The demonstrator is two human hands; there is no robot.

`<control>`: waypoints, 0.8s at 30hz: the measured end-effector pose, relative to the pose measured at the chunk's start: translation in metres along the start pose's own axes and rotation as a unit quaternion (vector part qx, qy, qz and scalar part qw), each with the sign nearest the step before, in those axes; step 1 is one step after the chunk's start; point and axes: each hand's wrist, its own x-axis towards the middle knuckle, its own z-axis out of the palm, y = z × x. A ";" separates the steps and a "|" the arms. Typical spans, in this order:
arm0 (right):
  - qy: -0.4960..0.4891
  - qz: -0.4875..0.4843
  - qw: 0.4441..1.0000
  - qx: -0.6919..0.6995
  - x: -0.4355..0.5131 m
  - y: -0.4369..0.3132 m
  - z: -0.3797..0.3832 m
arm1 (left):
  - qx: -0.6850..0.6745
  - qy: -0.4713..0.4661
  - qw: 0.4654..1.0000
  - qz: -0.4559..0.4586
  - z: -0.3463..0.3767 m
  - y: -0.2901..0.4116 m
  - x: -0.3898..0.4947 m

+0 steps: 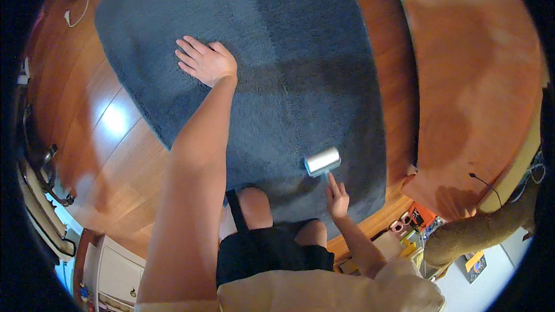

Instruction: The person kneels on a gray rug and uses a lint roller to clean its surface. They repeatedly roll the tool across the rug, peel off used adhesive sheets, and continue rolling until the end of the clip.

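Observation:
A blue-grey plush rug (260, 112) spreads across the floor beneath my knees. My left hand (206, 60) rests palm down on its upper left part, fingers spread and holding nothing. In my right hand (337, 199) is the handle of a lint roller (323, 162), with the index finger stretched along it. The roller's pale, shiny cylinder sits in a light blue frame over the rug's lower right area. Whether the cylinder presses on the pile is hard to tell. Darker and lighter patches show in the pile.
Along the right runs a bed or low couch with an orange-brown cover (455, 95), a dark cable (485, 182) on it. A brown plush object (472, 242) and assorted items lie lower right. A white cabinet (119, 268) stands lower left; a white cord (80, 17) crosses the wood floor (125, 138).

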 end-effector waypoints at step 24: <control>0.134 -0.218 0.966 -0.027 0.568 -0.403 -0.087 | -0.026 -0.109 0.992 0.056 -0.065 -0.177 0.001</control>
